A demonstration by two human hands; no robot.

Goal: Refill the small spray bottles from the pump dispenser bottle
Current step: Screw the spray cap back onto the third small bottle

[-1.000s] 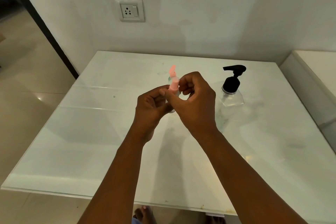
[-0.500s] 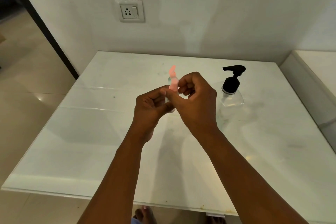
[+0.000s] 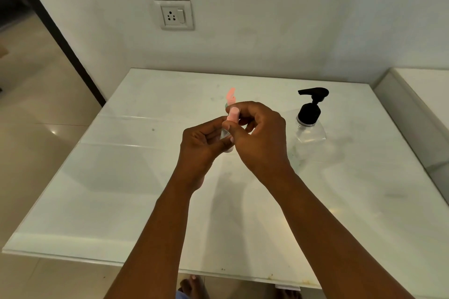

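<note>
Two hands met over the middle of the bench (image 3: 102, 201), both clenched on one small spray bottle (image 3: 225, 139). The left hand (image 3: 202, 145) wrapped its fingers round the clear body from the left, and the right hand (image 3: 260, 138) pinched the pink cap (image 3: 233, 114) between thumb and forefinger from above. Whether the cap was threaded or pushed on could not be told, since the fingers covered the joint.

The step in hand looked like taking the pink top off so the bottle could be filled. To do it well, the left grip should have held the body firm and upright without squeezing the thin wall, while the right worked only the cap, twisting or pulling along the bottle's own axis. A sideways wrench risked a slip or a spill of anything left inside.

Just beyond the hands, a second pink-topped spray bottle (image 3: 230, 96) stood on the bench, mostly hidden. To the right, apart from the hands, stood the pump dispenser bottle (image 3: 309, 126), clear with a black pump head, upright and untouched, its spout pointing left. A wall socket (image 3: 173, 15) sat on the far wall.
</note>
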